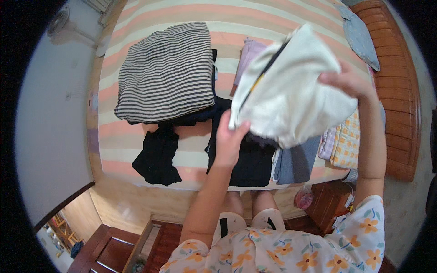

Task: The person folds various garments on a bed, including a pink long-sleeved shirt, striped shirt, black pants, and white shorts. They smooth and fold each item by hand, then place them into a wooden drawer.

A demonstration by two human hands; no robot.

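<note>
A white cloth garment with a dark and yellow strip [293,92] is held up in both hands above the bed. My left hand [232,136] grips its lower left corner between thumb and fingers. At its right side, my right hand [344,82] holds the cloth, slightly blurred. Beneath it lie black folded clothes [252,163] and a grey folded cloth [298,162]. A purple folded garment [251,54] is partly hidden behind the white one. To the left rest a black-and-white striped folded cloth [167,75] on dark fabric and a small black garment [158,157].
The striped bed sheet [191,136] spreads under everything. A yellow-and-white checked folded cloth [346,143] lies at the right, near the wooden headboard [396,92] and a blue pillow [360,37]. A wooden bedside cabinet [326,201] stands at the lower right; a fan [59,22] is at upper left.
</note>
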